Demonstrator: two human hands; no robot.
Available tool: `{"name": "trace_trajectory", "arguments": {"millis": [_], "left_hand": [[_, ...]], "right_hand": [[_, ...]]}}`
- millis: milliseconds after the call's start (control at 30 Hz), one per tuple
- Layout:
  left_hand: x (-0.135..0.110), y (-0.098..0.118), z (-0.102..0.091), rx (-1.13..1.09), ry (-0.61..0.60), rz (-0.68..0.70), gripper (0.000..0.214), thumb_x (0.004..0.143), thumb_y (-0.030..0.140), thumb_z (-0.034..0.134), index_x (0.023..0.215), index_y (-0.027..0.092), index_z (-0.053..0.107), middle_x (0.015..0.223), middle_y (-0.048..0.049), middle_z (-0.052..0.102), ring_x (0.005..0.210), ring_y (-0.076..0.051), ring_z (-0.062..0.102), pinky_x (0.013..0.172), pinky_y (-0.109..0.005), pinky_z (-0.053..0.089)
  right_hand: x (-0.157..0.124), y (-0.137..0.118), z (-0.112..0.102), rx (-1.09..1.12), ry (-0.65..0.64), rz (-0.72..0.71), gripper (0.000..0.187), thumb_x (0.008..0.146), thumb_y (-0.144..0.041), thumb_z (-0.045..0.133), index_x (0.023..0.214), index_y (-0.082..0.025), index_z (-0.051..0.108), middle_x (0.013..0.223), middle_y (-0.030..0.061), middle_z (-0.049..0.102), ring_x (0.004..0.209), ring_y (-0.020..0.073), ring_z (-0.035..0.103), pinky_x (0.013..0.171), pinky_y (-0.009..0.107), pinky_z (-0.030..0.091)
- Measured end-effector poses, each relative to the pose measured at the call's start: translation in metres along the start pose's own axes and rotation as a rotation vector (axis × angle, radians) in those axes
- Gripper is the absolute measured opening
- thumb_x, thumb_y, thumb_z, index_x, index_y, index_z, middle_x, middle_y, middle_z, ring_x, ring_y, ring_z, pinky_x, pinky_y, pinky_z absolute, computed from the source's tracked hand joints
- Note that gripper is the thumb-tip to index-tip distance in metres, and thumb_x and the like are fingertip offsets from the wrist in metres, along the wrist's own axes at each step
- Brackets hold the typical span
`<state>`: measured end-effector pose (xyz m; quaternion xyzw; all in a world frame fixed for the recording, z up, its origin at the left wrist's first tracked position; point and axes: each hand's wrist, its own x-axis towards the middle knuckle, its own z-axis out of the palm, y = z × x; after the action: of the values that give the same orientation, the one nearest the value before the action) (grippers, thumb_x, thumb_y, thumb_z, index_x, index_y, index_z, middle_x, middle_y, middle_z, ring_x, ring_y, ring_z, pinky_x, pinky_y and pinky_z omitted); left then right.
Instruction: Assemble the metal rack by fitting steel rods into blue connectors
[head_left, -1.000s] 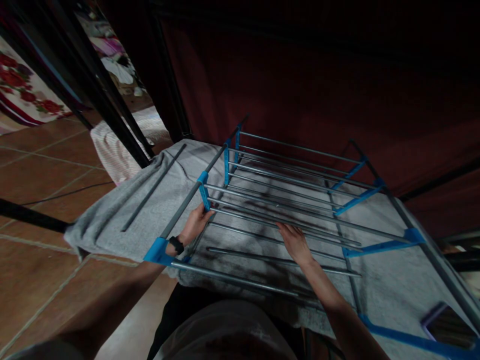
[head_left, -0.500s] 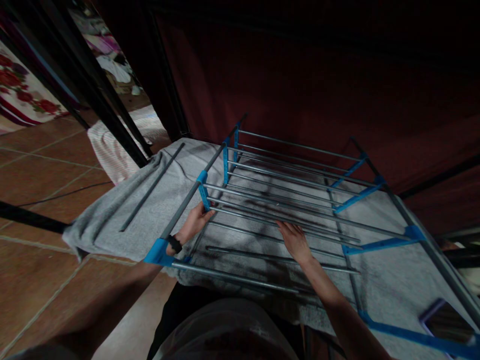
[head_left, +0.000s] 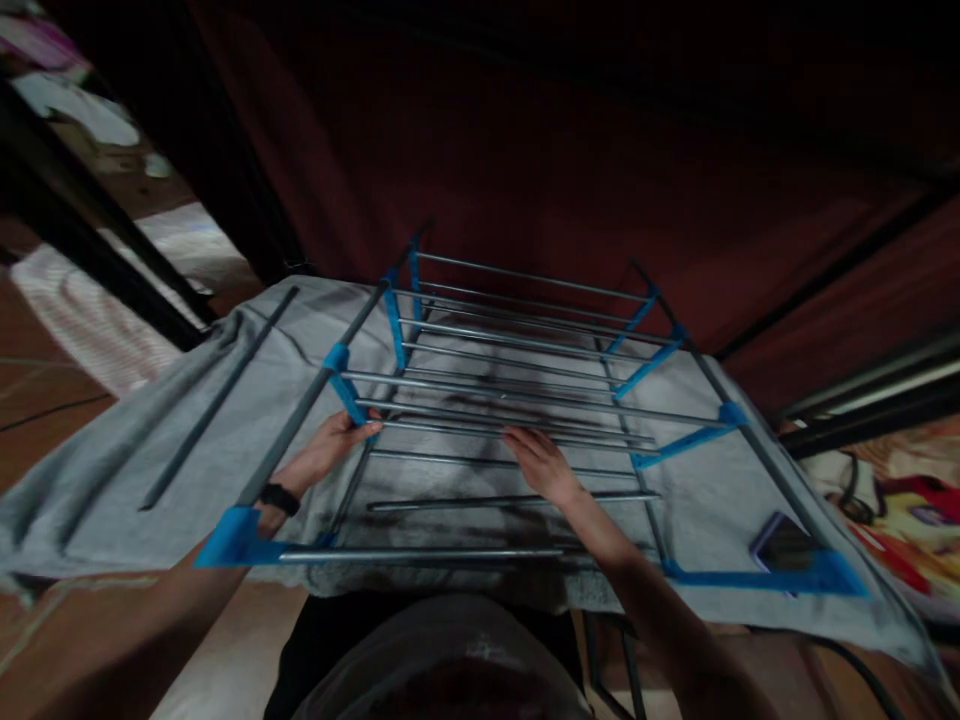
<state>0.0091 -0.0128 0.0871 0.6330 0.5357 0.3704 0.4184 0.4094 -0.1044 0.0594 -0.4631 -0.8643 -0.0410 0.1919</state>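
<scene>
A rack frame of grey metal rods (head_left: 630, 412) and blue plastic brackets stands on a grey cloth. At its left side my left hand (head_left: 330, 445), with a black wristband, pinches the lower end of a blue bracket (head_left: 349, 392), where a rod end meets it. My right hand (head_left: 541, 465) is closed over a thin metal rod (head_left: 450, 430) around mid-length, palm down; its thumb is hidden. The right ends of that rod and the one beside it stop short of the right blue bracket (head_left: 682, 445).
A loose rod (head_left: 221, 400) lies on the grey cloth (head_left: 97, 480) at left, and another rod (head_left: 480, 503) lies near the front of the rack. A phone (head_left: 786, 543) rests at right. Dark red fabric (head_left: 525, 190) hangs behind, with dark posts (head_left: 105, 210) at left.
My view has turned to the right, so the rack appears farther left and patterned fabric shows at the right edge. Both hands keep about the same places on the rack.
</scene>
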Motion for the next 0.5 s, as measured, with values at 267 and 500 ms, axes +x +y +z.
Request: {"name": "trace_trajectory", "arguments": {"millis": [267, 500], "left_hand": [[0.011, 0.005, 0.0, -0.013, 0.006, -0.196, 0.07, 0.045, 0.075, 0.082, 0.087, 0.021, 0.069, 0.086, -0.0019, 0.072, 0.099, -0.029, 0.062, 0.107, -0.047, 0.044], [0.009, 0.024, 0.003, 0.089, 0.014, -0.224, 0.043, 0.053, 0.063, 0.074, 0.08, 0.03, 0.07, 0.091, 0.0007, 0.076, 0.115, -0.035, 0.063, 0.115, -0.053, 0.04]], "right_hand": [[-0.065, 0.012, -0.031, 0.253, 0.237, 0.444, 0.034, 0.091, -0.01, 0.042, 0.096, -0.022, 0.074, 0.1, 0.0065, 0.072, 0.097, 0.018, 0.067, 0.088, 0.032, 0.055], [-0.149, 0.076, -0.031, 0.18, 0.896, 1.229, 0.044, 0.081, -0.029, 0.041, 0.119, -0.013, 0.057, 0.115, 0.016, 0.063, 0.107, 0.025, 0.06, 0.096, 0.045, 0.05]]}}
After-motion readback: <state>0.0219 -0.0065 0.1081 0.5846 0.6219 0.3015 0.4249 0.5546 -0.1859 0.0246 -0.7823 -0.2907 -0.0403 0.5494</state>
